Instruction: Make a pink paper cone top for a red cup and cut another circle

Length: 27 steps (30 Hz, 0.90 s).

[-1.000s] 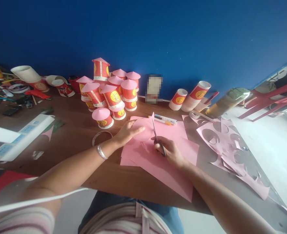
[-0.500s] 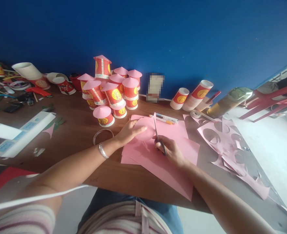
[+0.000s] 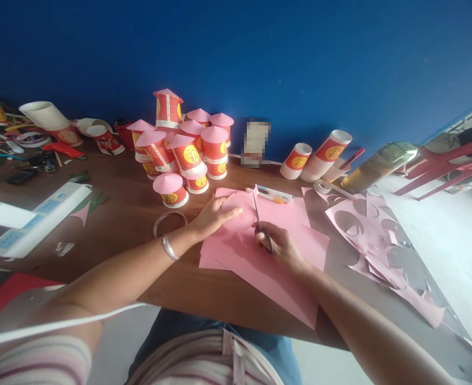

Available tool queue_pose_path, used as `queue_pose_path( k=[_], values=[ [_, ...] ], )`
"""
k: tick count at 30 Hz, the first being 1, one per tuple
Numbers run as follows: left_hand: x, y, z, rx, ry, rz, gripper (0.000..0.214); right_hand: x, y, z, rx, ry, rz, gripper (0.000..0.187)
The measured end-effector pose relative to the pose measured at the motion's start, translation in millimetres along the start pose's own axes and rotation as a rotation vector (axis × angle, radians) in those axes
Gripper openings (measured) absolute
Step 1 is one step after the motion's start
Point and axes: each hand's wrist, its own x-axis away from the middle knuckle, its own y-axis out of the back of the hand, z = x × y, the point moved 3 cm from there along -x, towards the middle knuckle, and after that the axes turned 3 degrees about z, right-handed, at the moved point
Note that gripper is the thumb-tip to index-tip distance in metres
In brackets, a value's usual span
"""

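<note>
My left hand [image 3: 215,215] grips a round piece of pink paper [image 3: 240,211] by its left side, thumb on top. The scissors [image 3: 263,233] have black handles, and my right hand [image 3: 281,245] is closed around them. Their blades point away from me and lie against the paper circle's right edge, where a small strip sticks up. Beneath both hands, pink paper sheets [image 3: 288,283] overlap on the brown table [image 3: 172,289]. Two markers [image 3: 274,193] rest on the sheets just beyond the blades.
Red paper cups with pink cone tops [image 3: 182,155] stand stacked at the back left. Cup stacks [image 3: 326,155], a tape roll [image 3: 322,187] and a bottle [image 3: 376,166] are at the back right. Cut paper scraps [image 3: 380,240] cover the right side. A power strip [image 3: 39,219] lies left.
Almost nothing differs. Both hands, the scissors and the paper circle keep practically the same place; the view has shifted very slightly.
</note>
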Motion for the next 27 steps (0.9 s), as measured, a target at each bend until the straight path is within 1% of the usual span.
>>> queue_pose_path(
  k=[4,10,17,22,27],
  values=[
    [1.6,-1.1,-2.3,0.027,0.012,0.007,0.044,0.8,0.2,2.6,0.016,-0.01,0.002,0.051],
    [2.6,-1.5,-4.2,0.007,0.001,0.018,0.044,0.6,-0.2,3.3,0.027,-0.007,0.0,0.051],
    [1.2,-0.4,-2.7,-0.023,-0.015,0.004,0.044,-0.5,-0.4,0.2,0.041,0.014,-0.004,0.058],
    [1.3,-0.2,-4.1,-0.036,0.001,-0.006,0.042,-0.3,-0.1,-1.8,0.036,0.031,-0.003,0.065],
    [1.3,1.0,-6.8,-0.051,-0.023,-0.03,0.039,0.3,-0.6,-3.0,0.03,0.015,-0.01,0.063]
  ],
)
